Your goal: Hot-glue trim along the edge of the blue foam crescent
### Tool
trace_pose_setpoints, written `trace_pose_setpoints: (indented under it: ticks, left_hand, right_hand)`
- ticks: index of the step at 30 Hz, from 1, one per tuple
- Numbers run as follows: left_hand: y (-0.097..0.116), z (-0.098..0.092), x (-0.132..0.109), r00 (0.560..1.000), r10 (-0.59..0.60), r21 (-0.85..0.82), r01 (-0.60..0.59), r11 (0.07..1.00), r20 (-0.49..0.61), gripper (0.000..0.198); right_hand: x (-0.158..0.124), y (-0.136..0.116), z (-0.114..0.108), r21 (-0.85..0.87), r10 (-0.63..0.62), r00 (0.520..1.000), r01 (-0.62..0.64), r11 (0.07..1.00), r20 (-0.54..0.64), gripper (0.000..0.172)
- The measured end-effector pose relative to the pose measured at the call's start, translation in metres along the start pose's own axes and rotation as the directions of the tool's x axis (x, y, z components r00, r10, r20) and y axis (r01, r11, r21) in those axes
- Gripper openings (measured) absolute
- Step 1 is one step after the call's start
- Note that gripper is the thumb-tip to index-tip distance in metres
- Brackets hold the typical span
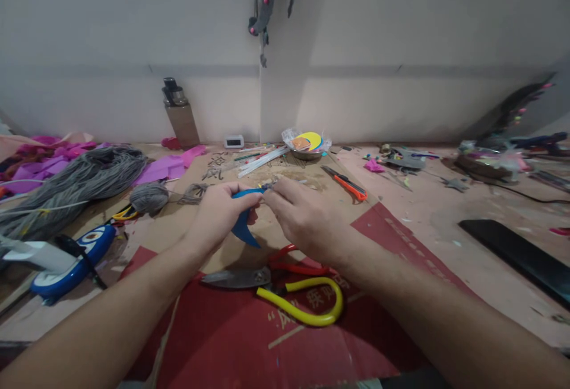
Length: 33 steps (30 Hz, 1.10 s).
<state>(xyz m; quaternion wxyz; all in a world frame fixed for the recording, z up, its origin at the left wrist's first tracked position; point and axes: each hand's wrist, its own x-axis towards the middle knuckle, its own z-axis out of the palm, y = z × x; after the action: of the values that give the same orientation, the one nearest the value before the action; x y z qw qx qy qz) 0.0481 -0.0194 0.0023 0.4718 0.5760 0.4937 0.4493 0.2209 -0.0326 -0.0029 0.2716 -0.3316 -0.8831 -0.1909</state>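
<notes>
My left hand (231, 211) is closed on a curved blue crescent piece (244, 228), thin and pointed at its lower end; felt or foam, I cannot tell which. Right against it, my right hand (298, 211) pinches with its fingertips at the upper end of the crescent. What those fingers hold is hidden. Below both hands lies a pair of scissors (307, 315), with one yellow and one red handle and the blades pointing left. An orange utility knife (350, 186) rests beyond my right hand.
Red-printed cardboard (214, 335) covers the near table. Grey yarn (89, 181) and a blue power strip (95, 243) lie left. At the back stand a bowl (307, 154) with yellow pieces and a brown box-shaped device (181, 125). A black phone-like slab (516, 252) lies right.
</notes>
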Motion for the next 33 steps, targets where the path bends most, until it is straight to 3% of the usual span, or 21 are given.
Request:
trace_pose_setpoints:
  ticks: [5,13,20,25,28,33]
  left_hand:
    - [0.005,0.001,-0.004,0.998,0.046,0.165,-0.053,0.985,0.044,0.014]
    - [0.005,-0.002,-0.002,0.985,0.021,0.071,-0.034,0.997,0.170,0.017]
    - [0.001,-0.005,0.001,0.978,0.007,-0.121,0.019,0.992,0.209,0.021]
    - [0.001,-0.005,0.002,0.976,-0.020,-0.219,0.069,0.973,0.217,0.024]
    - [0.001,-0.003,0.002,0.978,-0.019,-0.277,0.078,0.958,0.209,0.022]
    - [-0.003,0.002,0.002,0.994,-0.030,-0.324,0.062,0.944,0.103,0.021]
  right_hand:
    - [0.000,0.008,-0.005,0.116,0.156,0.986,-0.148,0.982,-0.060,0.022]
    - [0.007,0.017,-0.005,0.460,0.346,0.933,-0.266,0.847,-0.099,0.014]
    - [0.008,0.016,0.002,0.636,0.489,0.872,-0.386,0.668,0.016,0.015]
    - [0.007,0.013,0.011,0.728,0.518,0.845,-0.438,0.527,0.133,0.016]
    - [0.006,0.010,0.015,0.717,0.460,0.876,-0.412,0.563,0.143,0.016]
    - [0.003,0.005,0.021,0.517,0.343,0.937,-0.326,0.791,0.067,0.021]
